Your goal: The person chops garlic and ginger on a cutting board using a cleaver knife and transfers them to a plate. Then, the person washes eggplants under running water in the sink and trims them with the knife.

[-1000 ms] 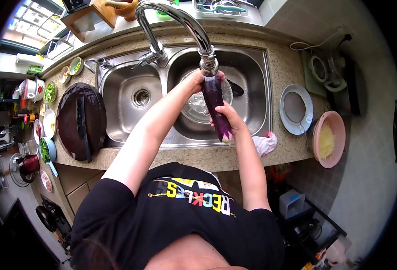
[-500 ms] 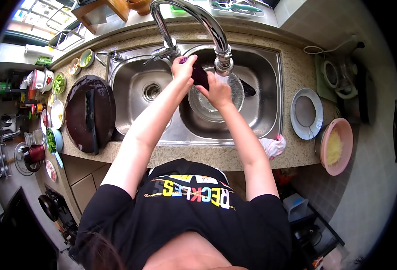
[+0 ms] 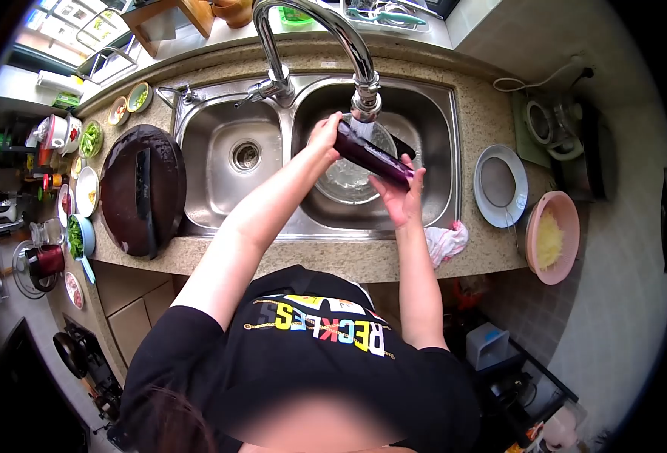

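Note:
A long, glossy purple eggplant [image 3: 367,156] is held slantwise under the running faucet [image 3: 366,102], and water strikes its upper part. My left hand [image 3: 326,137] is closed around its upper left end. At the lower right end, my right hand [image 3: 401,200] cups the eggplant between thumb and fingers. Below it, a clear bowl [image 3: 341,189] with water sits in the right sink basin [image 3: 435,174]. Another dark, long piece [image 3: 403,148] shows behind the held one, mostly hidden.
Left of the sink lie a round dark cutting board [image 3: 118,189] and a cleaver [image 3: 144,200]. Small bowls of chopped food line the far left counter. To the right are a white-rimmed strainer [image 3: 481,204], a pink bowl [image 3: 568,260] of yellowish shreds and a crumpled cloth [image 3: 447,243].
The right hand has moved right and down to the eggplant's lower end. The eggplant has come down and right, more fully in view under the stream.

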`<action>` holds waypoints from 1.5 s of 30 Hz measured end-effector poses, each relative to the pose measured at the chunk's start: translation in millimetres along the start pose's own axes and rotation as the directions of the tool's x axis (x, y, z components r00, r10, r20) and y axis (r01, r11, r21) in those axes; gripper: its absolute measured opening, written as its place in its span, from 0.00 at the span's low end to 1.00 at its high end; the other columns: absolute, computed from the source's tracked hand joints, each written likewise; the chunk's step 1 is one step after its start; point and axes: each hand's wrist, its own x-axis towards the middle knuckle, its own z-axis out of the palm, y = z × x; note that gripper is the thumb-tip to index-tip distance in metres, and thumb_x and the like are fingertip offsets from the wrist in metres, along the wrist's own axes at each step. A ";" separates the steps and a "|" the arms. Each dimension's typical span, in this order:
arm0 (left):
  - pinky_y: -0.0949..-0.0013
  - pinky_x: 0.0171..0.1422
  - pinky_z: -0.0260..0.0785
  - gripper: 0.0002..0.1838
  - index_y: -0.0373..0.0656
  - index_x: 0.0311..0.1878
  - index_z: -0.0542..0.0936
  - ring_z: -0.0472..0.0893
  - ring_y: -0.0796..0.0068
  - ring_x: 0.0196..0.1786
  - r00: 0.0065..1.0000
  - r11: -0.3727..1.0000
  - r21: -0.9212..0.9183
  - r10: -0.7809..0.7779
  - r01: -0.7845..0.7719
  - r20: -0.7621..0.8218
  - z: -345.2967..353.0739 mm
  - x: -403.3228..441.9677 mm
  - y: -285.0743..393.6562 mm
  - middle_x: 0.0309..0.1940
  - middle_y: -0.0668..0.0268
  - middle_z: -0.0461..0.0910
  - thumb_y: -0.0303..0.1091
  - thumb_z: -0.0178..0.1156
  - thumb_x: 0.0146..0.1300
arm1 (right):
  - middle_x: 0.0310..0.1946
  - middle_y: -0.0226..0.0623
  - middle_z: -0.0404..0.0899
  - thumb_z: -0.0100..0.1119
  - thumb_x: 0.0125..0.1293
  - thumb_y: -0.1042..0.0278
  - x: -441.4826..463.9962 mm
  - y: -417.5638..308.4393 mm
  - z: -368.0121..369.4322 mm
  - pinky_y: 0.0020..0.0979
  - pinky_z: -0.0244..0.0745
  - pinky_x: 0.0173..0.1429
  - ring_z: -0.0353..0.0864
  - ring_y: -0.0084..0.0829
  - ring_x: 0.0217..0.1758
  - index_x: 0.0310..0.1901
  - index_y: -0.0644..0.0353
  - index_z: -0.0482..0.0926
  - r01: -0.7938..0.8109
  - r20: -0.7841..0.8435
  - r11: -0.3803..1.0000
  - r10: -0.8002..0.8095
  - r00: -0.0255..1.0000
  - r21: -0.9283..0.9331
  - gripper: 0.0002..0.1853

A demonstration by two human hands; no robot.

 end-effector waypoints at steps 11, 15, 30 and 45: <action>0.76 0.33 0.69 0.16 0.32 0.52 0.79 0.76 0.82 0.31 0.804 0.464 0.770 0.586 -0.437 0.102 -28.1 -2.2 32.7 0.32 0.67 0.81 0.28 0.57 0.62 | 0.51 0.47 0.74 0.61 0.62 0.73 29.6 -7.5 24.1 0.45 0.84 0.50 0.79 0.42 0.51 0.52 0.61 0.71 0.199 -0.046 0.971 -0.206 0.977 -0.132 0.17; 0.74 0.35 0.72 0.21 0.36 0.56 0.75 0.76 0.80 0.34 0.754 0.424 0.783 0.651 -0.455 0.086 -48.8 -39.3 92.3 0.37 0.66 0.78 0.26 0.60 0.58 | 0.43 0.37 0.77 0.63 0.61 0.72 76.3 33.0 36.5 0.49 0.82 0.50 0.79 0.37 0.48 0.51 0.57 0.72 0.141 -0.077 0.978 -0.155 0.985 -0.156 0.18; 0.77 0.23 0.51 0.33 0.32 0.65 0.64 0.61 0.87 0.20 0.782 0.645 0.627 0.617 -0.437 -0.090 -64.5 -72.9 163.0 0.22 0.74 0.67 0.27 0.63 0.56 | 0.44 0.37 0.76 0.64 0.62 0.71 79.4 38.3 45.7 0.51 0.83 0.43 0.79 0.36 0.46 0.51 0.58 0.69 0.204 -0.126 0.958 -0.232 0.964 -0.201 0.18; 0.63 0.74 0.55 0.54 0.33 0.74 0.47 0.59 0.49 0.72 0.853 0.275 0.935 0.520 -0.226 0.054 -67.4 -105.2 74.9 0.69 0.38 0.57 0.41 0.67 0.48 | 0.42 0.46 0.81 0.54 0.69 0.63 3.1 10.8 -35.8 0.61 0.78 0.55 0.81 0.48 0.48 0.42 0.64 0.73 -0.038 -0.335 0.999 0.045 0.941 0.029 0.11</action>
